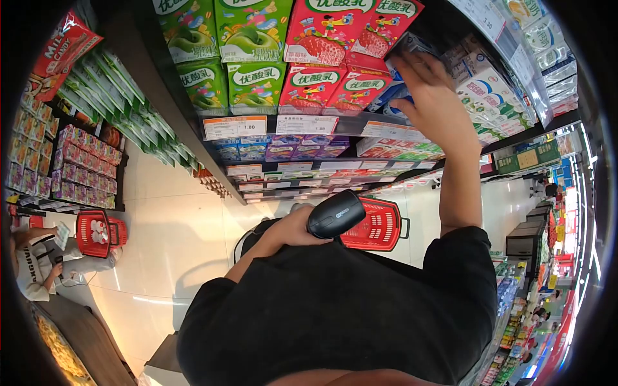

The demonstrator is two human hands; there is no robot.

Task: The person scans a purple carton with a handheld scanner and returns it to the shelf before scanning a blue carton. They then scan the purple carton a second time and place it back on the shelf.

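My left hand [295, 228] is closed around a black handheld barcode scanner [336, 214], held low in front of my body. Up at the shelf, my right hand [428, 93] reaches in with its fingers stretched out, against dark blue packs [385, 96] that it partly hides. Just left of it stand red strawberry drink cartons [322, 35], with green apple drink cartons [251, 32] farther left. White and green milk cartons [486, 96] are on its right. A price label [391, 130] on the shelf edge lies below my right wrist.
A red shopping basket [380, 225] is on the floor below the scanner. Lower shelves hold purple cartons [308, 151]. At the left, a person [42, 264] is near another red basket [96, 233]. Green bags [122, 103] hang beside the shelf.
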